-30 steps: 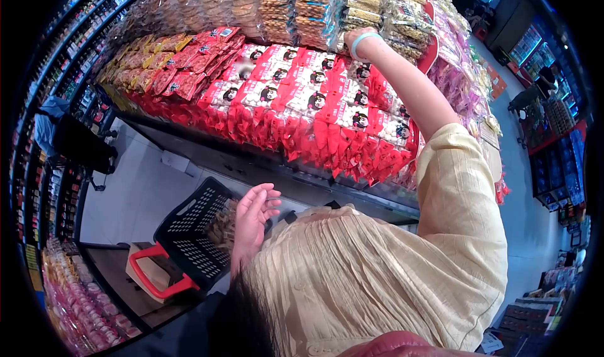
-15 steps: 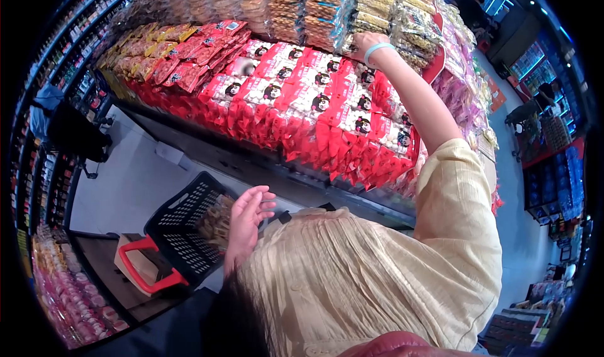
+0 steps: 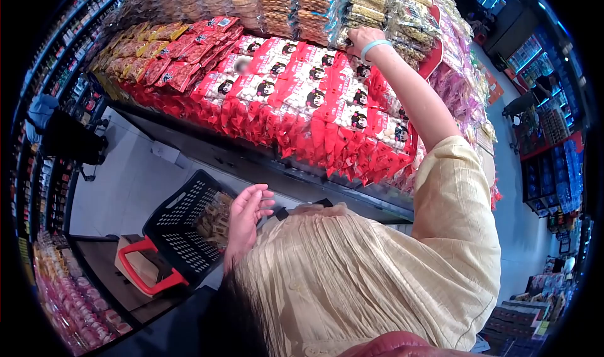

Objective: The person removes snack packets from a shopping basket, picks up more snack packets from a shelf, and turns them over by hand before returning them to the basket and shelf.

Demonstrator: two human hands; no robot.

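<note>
My right hand (image 3: 366, 41), with a pale band at the wrist, reaches to the front edge of the stacked yellow-green snack packs (image 3: 371, 5). Its fingers curl down there, and whatever they hold is hidden. Just below it lie red and white packs with a cartoon face (image 3: 318, 74). My left hand (image 3: 247, 209) hangs in front of my body, palm turned inward, fingers loosely apart, holding nothing. Beside it is a black basket (image 3: 182, 222) with a red handle (image 3: 129, 262); brownish packs (image 3: 217, 222) lie inside.
Red snack bags (image 3: 189, 52) are piled at the left of the display. Twisted snacks (image 3: 280, 8) stand behind. Purple packs (image 3: 450, 80) fill the right end. A person (image 3: 66, 130) is at the far left, with shelves behind. A cardboard box (image 3: 138, 262) sits beside the basket.
The view has shifted slightly, so the display sits a little further left. My right hand has moved slightly left and stays at the yellow-green packs. My left hand has barely moved.
</note>
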